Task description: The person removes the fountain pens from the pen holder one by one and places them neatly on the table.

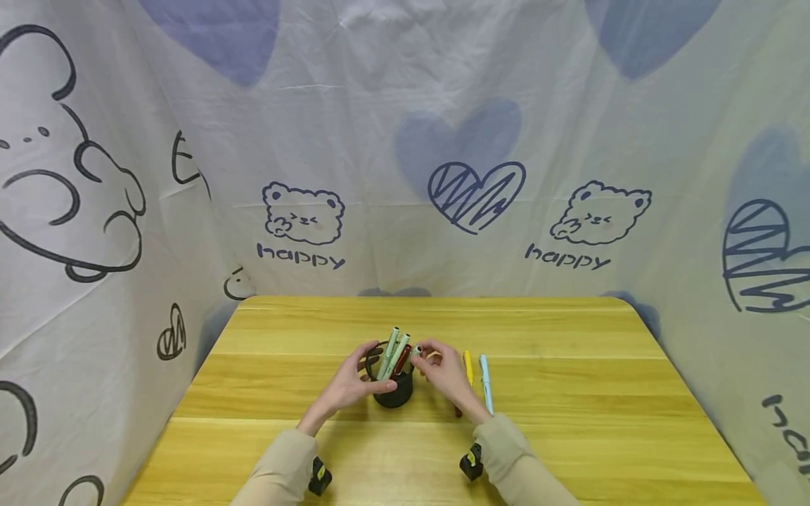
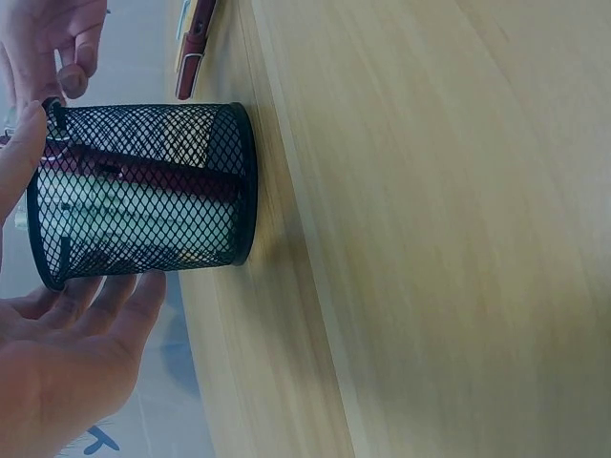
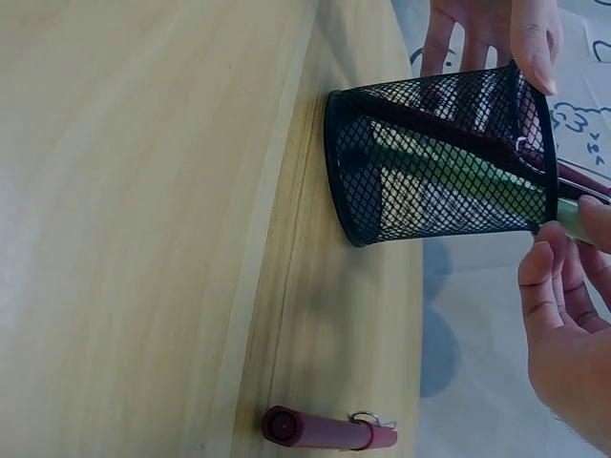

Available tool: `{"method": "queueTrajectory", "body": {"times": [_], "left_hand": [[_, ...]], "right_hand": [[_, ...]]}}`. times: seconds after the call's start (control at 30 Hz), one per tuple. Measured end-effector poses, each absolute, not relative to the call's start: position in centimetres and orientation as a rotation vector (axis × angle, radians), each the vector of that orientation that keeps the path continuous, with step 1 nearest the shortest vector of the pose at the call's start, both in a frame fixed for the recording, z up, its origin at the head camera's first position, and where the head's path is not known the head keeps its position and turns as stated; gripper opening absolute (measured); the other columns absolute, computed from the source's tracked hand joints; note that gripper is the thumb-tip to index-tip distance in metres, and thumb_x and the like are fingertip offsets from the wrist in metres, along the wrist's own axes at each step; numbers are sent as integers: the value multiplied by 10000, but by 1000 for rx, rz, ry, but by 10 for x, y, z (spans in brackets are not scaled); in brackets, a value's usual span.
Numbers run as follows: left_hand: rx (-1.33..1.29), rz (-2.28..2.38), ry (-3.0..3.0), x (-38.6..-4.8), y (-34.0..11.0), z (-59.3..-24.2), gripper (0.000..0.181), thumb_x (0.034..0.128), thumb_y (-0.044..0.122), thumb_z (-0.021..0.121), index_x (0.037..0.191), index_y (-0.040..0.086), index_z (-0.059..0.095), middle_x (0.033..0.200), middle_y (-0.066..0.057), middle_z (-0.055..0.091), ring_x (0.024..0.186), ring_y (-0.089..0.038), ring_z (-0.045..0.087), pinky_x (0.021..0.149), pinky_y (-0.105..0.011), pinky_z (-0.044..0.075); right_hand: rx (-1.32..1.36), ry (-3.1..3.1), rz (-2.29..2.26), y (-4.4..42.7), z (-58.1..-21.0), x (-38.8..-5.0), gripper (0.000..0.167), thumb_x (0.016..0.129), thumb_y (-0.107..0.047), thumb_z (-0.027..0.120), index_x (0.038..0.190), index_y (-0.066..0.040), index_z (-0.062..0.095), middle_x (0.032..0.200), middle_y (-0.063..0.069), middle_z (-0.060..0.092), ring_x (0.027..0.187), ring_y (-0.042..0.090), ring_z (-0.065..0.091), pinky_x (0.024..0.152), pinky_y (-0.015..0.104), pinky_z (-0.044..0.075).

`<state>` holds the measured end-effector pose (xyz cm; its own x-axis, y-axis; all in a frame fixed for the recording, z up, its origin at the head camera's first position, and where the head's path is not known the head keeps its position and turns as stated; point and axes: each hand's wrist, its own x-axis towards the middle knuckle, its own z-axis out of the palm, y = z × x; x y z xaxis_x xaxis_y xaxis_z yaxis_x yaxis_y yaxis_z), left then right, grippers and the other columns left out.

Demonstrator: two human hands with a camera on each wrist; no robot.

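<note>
A black mesh pen cup (image 1: 394,392) stands upright on the table, with several pens in it, among them light green pens (image 1: 390,351) and a dark red one (image 1: 402,359). Around the cup's left side curls the left hand (image 1: 348,381), its thumb near the front rim; the left wrist view shows its fingers against the mesh (image 2: 143,191). At the right rim the right hand (image 1: 445,372) pinches the top of a green pen (image 3: 570,218), whose lower part is inside the cup.
Right of the cup lie a yellow pen (image 1: 468,367) and a light blue pen (image 1: 486,383). A dark red pen (image 3: 329,431) lies on the table close to the right forearm. A printed curtain (image 1: 380,154) hangs behind and beside the wooden table (image 1: 569,393).
</note>
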<state>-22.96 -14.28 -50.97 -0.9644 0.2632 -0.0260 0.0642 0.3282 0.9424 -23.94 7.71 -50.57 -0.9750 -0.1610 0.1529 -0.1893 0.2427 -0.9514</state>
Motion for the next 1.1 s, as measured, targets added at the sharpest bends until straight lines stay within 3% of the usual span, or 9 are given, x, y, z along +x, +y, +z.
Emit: {"method": "queueTrajectory", "body": {"times": [0.47,0.63,0.87,1.1], "left_hand": [[349,1684,2413,-229,-143,-509,951,819,227,853,1559,6,298,1546,-241,433,1415,-490,409,1142,-624,404],[331,1702,2393,-228,-143,-508,968,802,241,867,1563,30,305,1551,-220,435,1427,-468,407,1156,-616,393],[322,1714,2385,-228,-143,-509,957,803,238,866,1562,44,316,1554,-205,438,1432,-458,405,1162,-614,387],[318,1710,2392,-227,-143,-509,952,799,240,869,1559,52,327,1553,-193,444,1433,-456,404,1166,-604,389]], "right_hand": [[279,-2256,1922,83,-495,-229,200,953,-94,689,1119,14,669,973,195,652,659,39,597,537,162,458],[277,-2211,1957,88,-491,-226,224,981,-122,656,1162,9,648,1014,204,639,671,37,596,574,189,502],[262,-2101,2037,95,-484,-221,228,999,-86,616,1176,58,615,1000,231,617,668,29,595,592,168,516],[324,-1943,2112,102,-482,-220,255,1022,-22,544,1187,170,518,925,43,578,666,21,587,559,140,492]]}}
